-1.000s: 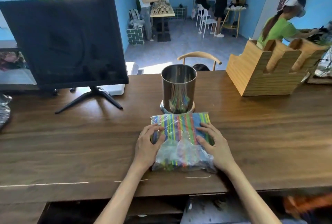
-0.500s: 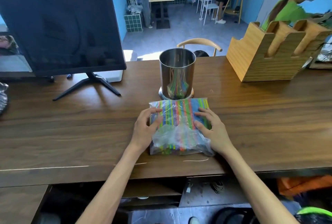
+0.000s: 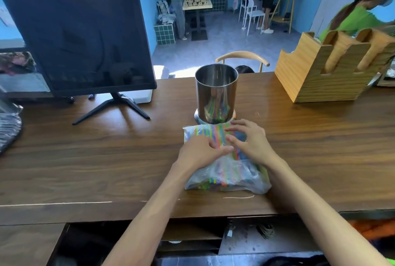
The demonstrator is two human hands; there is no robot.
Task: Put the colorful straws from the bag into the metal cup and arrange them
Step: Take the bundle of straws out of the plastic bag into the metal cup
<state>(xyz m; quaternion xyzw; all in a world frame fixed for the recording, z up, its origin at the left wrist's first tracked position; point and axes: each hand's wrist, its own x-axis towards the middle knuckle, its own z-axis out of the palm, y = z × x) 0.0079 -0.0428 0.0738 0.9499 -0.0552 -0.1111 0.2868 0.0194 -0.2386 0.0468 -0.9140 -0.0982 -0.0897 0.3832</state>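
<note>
The dark wooden table [image 3: 85,159] fills the middle of the frame, carrying a black monitor [image 3: 81,37] at upper left, a wooden organizer [image 3: 324,73] at upper right and the metal cup [image 3: 215,92] at centre, with a blue-walled room of blurred people beyond. Just below the cup lies the clear bag of colorful straws [image 3: 224,167]. The left hand [image 3: 201,152] and right hand [image 3: 252,141] rest on it, fingers meeting over its middle; whether they pinch the plastic is hard to make out.

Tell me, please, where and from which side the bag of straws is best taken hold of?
Probably at its near end, coming from the person's side. The bag lies flat with loose, bunched plastic there, easy to pinch; its far end nearly touches the metal cup, and both hands cover the middle.
</note>
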